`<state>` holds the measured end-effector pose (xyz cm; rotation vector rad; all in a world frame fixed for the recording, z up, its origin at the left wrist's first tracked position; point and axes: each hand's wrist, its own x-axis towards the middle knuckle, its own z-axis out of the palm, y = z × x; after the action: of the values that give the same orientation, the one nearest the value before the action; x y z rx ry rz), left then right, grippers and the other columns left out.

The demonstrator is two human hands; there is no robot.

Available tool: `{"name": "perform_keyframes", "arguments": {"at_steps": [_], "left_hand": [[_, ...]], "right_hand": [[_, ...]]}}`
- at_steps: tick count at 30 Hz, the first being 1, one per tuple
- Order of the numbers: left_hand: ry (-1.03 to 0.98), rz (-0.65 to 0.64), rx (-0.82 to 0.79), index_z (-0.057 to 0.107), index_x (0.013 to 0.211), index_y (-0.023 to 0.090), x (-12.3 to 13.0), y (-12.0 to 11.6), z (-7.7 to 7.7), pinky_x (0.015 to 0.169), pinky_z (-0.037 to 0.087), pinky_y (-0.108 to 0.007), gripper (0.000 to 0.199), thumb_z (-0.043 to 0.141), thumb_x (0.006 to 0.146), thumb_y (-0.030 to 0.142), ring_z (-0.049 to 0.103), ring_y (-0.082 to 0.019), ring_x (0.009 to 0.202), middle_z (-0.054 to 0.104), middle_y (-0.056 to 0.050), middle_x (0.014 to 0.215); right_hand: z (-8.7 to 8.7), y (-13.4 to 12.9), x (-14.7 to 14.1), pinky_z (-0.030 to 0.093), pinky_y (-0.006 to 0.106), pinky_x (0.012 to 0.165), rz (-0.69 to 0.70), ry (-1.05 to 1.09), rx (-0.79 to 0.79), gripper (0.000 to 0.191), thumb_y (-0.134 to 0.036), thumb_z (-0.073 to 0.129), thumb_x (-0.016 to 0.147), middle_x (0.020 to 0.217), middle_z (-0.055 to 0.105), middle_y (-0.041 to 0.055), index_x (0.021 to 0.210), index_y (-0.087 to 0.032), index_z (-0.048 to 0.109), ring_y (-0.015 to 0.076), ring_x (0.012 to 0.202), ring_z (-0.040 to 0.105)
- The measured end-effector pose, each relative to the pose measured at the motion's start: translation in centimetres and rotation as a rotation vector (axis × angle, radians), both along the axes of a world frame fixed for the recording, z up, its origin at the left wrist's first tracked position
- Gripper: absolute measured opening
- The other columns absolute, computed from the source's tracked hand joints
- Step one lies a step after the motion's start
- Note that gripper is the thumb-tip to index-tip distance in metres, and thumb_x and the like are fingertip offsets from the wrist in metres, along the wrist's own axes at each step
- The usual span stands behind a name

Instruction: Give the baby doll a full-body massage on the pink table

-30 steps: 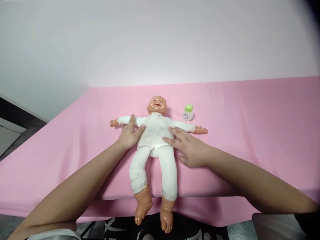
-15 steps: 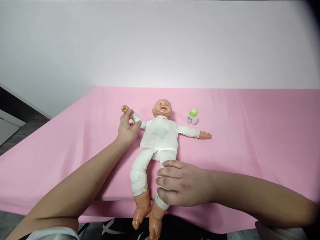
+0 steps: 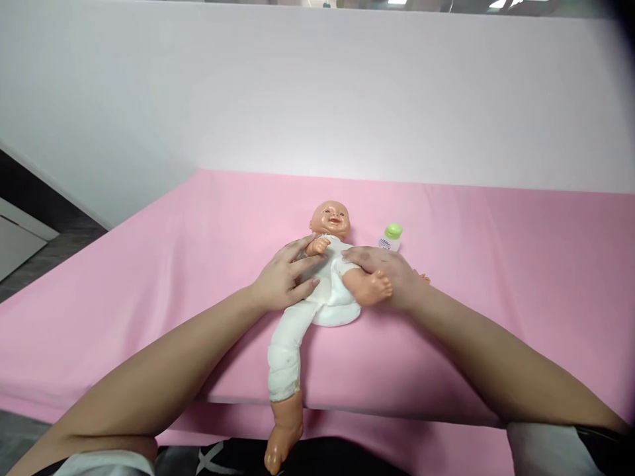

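A baby doll point(image 3: 333, 220) in a white cloth suit lies on its back on the pink-covered table. Its arm on the left side is folded over the chest, and my left hand point(image 3: 285, 276) holds that arm against the body, with the small fist point(image 3: 317, 246) showing between my fingers. My right hand point(image 3: 389, 268) presses the doll's bent leg up to its torso; the bare foot point(image 3: 373, 287) sticks out over my wrist. The other leg point(image 3: 284, 370) lies straight, its foot past the table's front edge.
Just beyond my right hand stands a small clear bottle with a green cap point(image 3: 393, 231). The pink cloth point(image 3: 163, 264) hangs over the front edge of the table. A white wall point(image 3: 317, 92) rises behind it.
My left hand has moved right, bringing the doll's arm across its chest. My right hand has moved up, folding the leg toward the torso. The view has shifted slightly.
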<state>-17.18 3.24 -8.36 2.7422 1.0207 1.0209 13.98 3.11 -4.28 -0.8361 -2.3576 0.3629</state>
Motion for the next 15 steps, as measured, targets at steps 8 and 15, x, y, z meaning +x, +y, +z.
{"name": "perform_keyframes", "arguments": {"at_steps": [8, 15], "left_hand": [[-0.042, 0.083, -0.078, 0.069, 0.148, 0.024, -0.1, -0.1, 0.2, 0.132, 0.044, -0.060, 0.052, 0.069, 0.100, 0.044, 0.045, -0.040, 0.162, 0.043, -0.017, 0.175], [-0.317, 0.424, -0.170, 0.058, 0.159, 0.023, -1.6, 1.3, 0.0, 0.124, 0.052, -0.058, 0.067, 0.071, 0.096, 0.043, 0.056, -0.037, 0.151, 0.055, -0.018, 0.160]], "right_hand": [[-1.4, -1.5, -0.2, 0.054, 0.059, 0.126, -0.005, 0.129, -0.123, 0.079, -0.044, 0.086, 0.082, 0.155, 0.069, 0.0087, 0.156, -0.031, 0.062, 0.0379, 0.142, 0.068], [2.0, -5.4, -1.5, 0.062, 0.057, 0.097, 0.265, 0.097, 0.372, 0.050, -0.050, 0.080, 0.087, 0.132, 0.082, 0.0070, 0.134, -0.033, 0.076, 0.0341, 0.107, 0.075]]}}
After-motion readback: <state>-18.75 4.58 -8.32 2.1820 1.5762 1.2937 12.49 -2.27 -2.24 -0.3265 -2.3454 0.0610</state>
